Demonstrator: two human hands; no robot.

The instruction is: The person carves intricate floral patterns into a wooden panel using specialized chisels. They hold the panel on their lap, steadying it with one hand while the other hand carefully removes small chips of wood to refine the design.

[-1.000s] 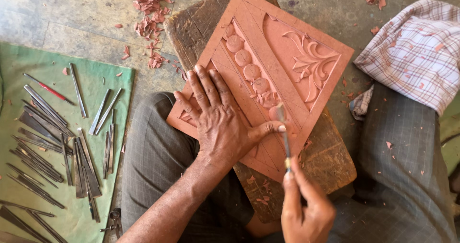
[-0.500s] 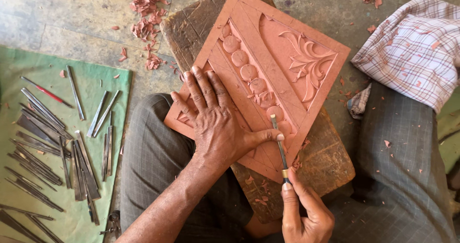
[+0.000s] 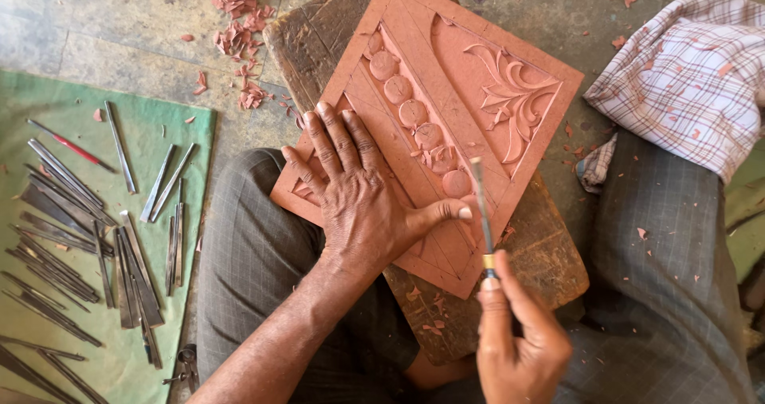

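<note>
A reddish carved panel (image 3: 446,77) with a row of round beads and a leaf scroll lies tilted on a dark wooden block (image 3: 550,252) across my lap. My left hand (image 3: 358,193) lies flat on the panel's lower left part, fingers spread, with the thumb stretched right toward the blade. My right hand (image 3: 518,340) grips a slim carving chisel (image 3: 480,213) by its handle. The blade points up and its tip rests by the lowest bead.
A green mat (image 3: 96,237) at the left carries several metal carving tools (image 3: 80,229) and a red-handled one (image 3: 72,145). Reddish shavings (image 3: 239,21) lie on the concrete floor above. A checked cloth (image 3: 685,77) sits at the right over my knee.
The chisel's tip has moved up the panel toward the lowest bead, and my right hand has followed it. My left hand has stayed flat on the panel.
</note>
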